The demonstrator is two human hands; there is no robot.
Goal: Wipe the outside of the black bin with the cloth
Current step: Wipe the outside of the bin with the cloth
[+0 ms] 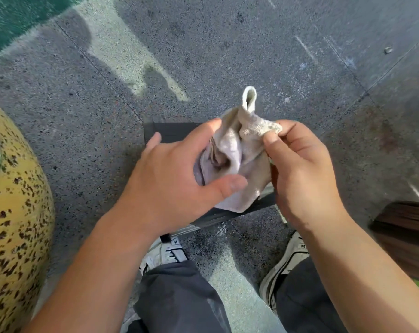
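Right now both hands bunch the cloth (237,155) above the black bin (170,133), prob. to make a wiping pad: left hand (177,179) cups it, fingers curled round; right hand (297,169) pinches a corner btwn thumb & forefinger. Bin sits on floor below, mostly hidden.

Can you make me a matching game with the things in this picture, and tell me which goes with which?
Things:
1. cloth
2. black bin
3. left hand
4. right hand

States:
A. pinches a corner of the cloth
B. stands on the floor under the hands
C. cups the cloth from the side
D. bunched up, held in the air

Pairs: 1-D, 2-B, 3-C, 4-A
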